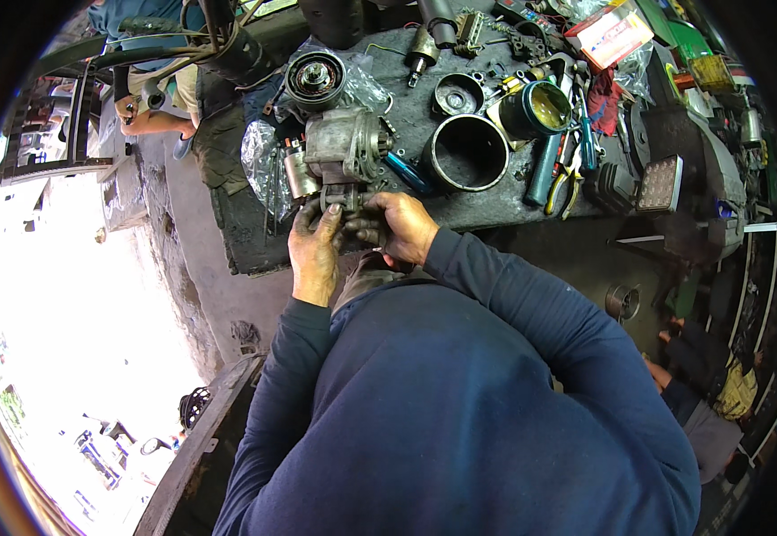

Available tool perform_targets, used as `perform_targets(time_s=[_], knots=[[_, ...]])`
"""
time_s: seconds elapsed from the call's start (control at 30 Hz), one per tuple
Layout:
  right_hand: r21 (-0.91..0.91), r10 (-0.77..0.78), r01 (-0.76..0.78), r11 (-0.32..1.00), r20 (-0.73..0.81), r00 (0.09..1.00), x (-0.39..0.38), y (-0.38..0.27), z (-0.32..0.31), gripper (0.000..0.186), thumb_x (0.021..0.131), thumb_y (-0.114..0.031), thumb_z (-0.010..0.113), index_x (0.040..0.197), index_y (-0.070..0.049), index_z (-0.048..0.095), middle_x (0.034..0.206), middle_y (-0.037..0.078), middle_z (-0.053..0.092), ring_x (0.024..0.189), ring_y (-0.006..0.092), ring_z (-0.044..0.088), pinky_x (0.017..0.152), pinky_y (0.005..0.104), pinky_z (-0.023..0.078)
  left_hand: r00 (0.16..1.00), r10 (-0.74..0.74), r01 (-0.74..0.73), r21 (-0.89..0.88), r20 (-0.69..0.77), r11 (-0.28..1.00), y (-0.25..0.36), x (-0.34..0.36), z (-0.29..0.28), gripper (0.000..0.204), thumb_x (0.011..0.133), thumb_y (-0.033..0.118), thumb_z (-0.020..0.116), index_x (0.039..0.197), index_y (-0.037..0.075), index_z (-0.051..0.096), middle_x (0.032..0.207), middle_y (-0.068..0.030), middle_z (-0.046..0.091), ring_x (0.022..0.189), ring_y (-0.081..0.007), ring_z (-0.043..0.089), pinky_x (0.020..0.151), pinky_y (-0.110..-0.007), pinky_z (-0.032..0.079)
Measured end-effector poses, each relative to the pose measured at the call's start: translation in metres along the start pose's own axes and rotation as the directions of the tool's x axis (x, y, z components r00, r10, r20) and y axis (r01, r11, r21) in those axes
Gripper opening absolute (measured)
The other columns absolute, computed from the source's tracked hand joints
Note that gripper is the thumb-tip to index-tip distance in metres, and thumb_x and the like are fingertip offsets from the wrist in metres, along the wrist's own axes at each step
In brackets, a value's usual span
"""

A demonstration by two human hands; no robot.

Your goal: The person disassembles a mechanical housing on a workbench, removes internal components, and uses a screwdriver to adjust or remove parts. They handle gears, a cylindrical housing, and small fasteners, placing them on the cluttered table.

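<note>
Fingers of my left hand [316, 243] pinch the near end of the gray metal housing [336, 145], I think to keep it still. My right hand [403, 227] curls close by; from far away I cannot tell what its fingers hold. The housing sits near the bench [247, 239] edge, maybe for easy reach.

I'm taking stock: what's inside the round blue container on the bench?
A yellowish substance shows inside the blue container; whatever lies beneath its surface is hidden.
</note>
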State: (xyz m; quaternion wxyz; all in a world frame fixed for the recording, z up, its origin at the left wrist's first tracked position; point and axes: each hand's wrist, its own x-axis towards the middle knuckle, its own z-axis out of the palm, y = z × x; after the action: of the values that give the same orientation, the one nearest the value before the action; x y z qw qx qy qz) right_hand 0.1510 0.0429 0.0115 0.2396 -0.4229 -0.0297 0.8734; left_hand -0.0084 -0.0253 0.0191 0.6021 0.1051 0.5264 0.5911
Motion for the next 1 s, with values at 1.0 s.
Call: perform_targets(time_s=[1.0], knots=[[-0.368, -0.098, -0.059, 0.928, -0.393, 0.914, -0.021, -0.017, -0.008, 0.025, 0.099, -0.025, 0.065, 0.085, -0.004, 0.065, 0.072, 0.006, 0.060, 0.056, 0.0210, 0.051, 0.047, 0.0420, 0.042, 0.998, -0.064, 0.062, -0.120, -0.017, 0.991, 0.009, 0.003, 0.001, 0.030, 0.103, 0.015, 0.072, 0.129, 0.004, 0.063, 0.115, -0.0099, 0.071, 0.100, -0.0241, 0.072, 0.087, -0.042, 0.062]])
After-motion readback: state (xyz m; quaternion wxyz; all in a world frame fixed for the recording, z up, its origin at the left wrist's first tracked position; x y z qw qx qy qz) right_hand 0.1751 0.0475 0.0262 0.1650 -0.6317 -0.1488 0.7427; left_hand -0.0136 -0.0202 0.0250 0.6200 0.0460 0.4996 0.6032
